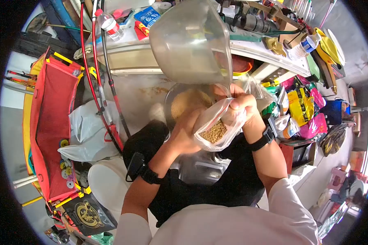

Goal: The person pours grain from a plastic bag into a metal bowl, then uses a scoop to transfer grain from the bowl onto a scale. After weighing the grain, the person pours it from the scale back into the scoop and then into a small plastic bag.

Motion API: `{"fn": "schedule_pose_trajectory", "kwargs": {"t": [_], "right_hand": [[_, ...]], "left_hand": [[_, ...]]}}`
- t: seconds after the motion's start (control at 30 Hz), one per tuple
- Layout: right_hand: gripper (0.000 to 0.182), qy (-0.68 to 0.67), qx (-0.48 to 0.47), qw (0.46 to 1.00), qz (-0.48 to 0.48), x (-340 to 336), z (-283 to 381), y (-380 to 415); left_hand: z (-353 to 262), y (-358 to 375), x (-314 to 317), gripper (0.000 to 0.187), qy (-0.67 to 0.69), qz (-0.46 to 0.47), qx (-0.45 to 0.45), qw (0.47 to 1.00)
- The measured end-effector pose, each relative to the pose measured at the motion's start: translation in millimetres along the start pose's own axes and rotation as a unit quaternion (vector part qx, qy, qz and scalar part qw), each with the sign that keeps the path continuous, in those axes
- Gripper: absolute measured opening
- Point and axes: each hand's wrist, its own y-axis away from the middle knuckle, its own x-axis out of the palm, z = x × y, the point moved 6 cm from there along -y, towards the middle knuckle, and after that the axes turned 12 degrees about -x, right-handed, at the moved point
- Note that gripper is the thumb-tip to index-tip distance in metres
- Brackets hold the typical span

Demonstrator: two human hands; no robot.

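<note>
A clear plastic bag (pixel 229 141) with brown grain-like pellets (pixel 214 131) in it is held mouth-up over my lap. My left hand (pixel 187 131) is closed around its left side. On the other side, the fingers of my right hand (pixel 243 105) are closed on the bag's gathered upper edge. Just behind the bag stands a round clear basin (pixel 168 107) with tan granular material (pixel 188 102) inside, partly covered by my hands. A large translucent plastic tub (pixel 188 45) is tilted above the basin, its rim right at my right hand's fingertips.
A cluttered white table (pixel 270 51) runs behind the tub, with a red-capped bottle (pixel 109 25) on it. Red and black rods (pixel 98 77) stand at left beside white plastic bags (pixel 92 126) and a red fabric carrier (pixel 55 126). Colourful packets (pixel 300 106) are heaped at right.
</note>
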Motion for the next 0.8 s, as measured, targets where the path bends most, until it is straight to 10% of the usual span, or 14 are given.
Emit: {"fn": "schedule_pose_trajectory", "kwargs": {"t": [0.17, 0.23, 0.5, 0.8], "right_hand": [[0.048, 0.195, -0.042, 0.971, -0.134, 4.5, 8.8, -4.2], [0.066, 0.266, -0.059, 0.947, -0.172, -4.0, 17.4, -0.3], [0.045, 0.282, -0.111, 0.910, -0.282, -18.5, 32.0, 10.9], [0.016, 0.634, 0.108, 0.715, -0.275, -36.3, 29.1, 28.6]], "left_hand": [[5.4, 7.4, 4.1, 0.055, 0.052, -0.004, -0.030, 0.998], [42.3, 19.4, 17.6, 0.057, 0.287, 0.009, -0.204, 0.936], [28.5, 27.0, 14.0, 0.062, 0.289, 0.068, -0.214, 0.930], [54.2, 36.6, 33.7, 0.059, 0.592, 0.038, -0.348, 0.725]]}}
